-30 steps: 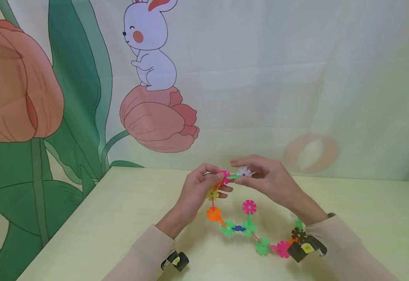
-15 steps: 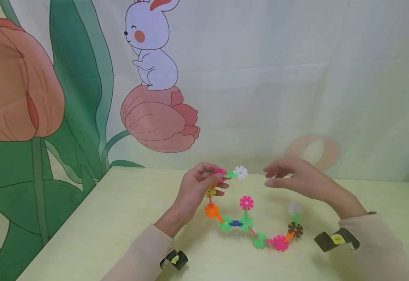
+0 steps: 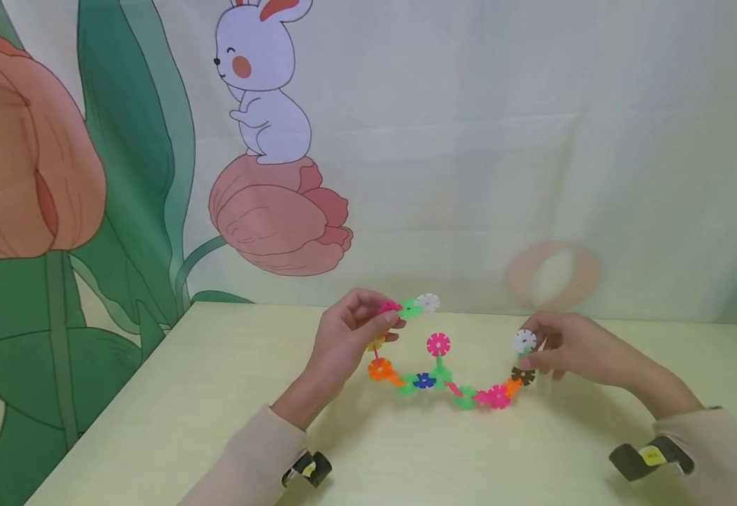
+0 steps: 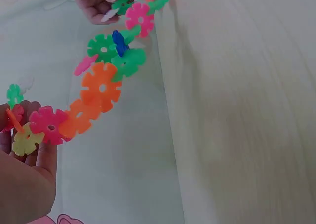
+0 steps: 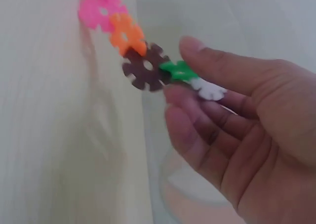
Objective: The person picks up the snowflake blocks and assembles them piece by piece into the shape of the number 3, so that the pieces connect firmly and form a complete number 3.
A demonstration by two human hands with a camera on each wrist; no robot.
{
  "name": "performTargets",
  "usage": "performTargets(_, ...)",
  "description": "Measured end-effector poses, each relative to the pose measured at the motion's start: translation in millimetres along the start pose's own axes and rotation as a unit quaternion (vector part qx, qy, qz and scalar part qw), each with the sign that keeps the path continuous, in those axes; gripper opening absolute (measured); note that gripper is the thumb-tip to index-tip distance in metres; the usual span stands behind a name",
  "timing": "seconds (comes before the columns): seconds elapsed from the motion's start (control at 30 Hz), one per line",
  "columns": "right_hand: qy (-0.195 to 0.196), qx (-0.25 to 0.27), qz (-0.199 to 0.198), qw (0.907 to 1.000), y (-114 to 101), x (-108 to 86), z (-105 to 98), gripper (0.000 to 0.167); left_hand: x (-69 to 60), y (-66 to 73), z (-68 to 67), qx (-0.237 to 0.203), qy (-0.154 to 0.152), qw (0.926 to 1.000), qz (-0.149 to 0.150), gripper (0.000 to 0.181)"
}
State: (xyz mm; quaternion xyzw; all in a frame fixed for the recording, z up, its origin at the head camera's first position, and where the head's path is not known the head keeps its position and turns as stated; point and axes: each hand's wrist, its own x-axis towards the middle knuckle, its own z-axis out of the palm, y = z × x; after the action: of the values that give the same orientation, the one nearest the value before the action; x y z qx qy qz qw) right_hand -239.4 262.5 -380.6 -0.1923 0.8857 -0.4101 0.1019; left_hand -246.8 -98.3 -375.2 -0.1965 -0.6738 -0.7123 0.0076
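A curved chain of slotted plastic snowflake discs hangs between both hands above the table, its middle sagging lowest around a blue disc. My left hand pinches the left end by a pink disc; a green disc and a white disc stick out past the fingertips. At the other end my right hand grips the chain just below a white disc. In the right wrist view thumb and fingers hold a green disc beside a brown disc. One pink disc stands up from the chain's middle.
Under the hands lies a pale yellow tabletop. A cloth backdrop with a printed rabbit and tulips hangs behind its far edge. Dark camera mounts sit at both wrists.
My right hand has let go of the white disc near the left hand, moved right and taken hold of the chain's right end. The chain's middle and right side are lifted higher.
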Motion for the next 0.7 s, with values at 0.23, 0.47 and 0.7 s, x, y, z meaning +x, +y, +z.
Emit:
performTargets(0.23,0.061,-0.077,-0.049,0.9939,-18,-7.9,1,0.032,3.8,-8.4,-5.1,0.065,0.010,0.9978,0.009,0.026)
performTargets(0.47,0.139,-0.267,-0.190,0.9345,-33,-32.1,21,0.040,12.3,-19.0,-11.4,0.128,-0.033,0.9910,-0.022,0.032)
performTargets(0.7,0.156,-0.334,-0.272,0.8889,-40,-57.0,41,0.048,21.5,-17.4,-10.9,0.181,-0.081,0.9799,-0.021,0.027)
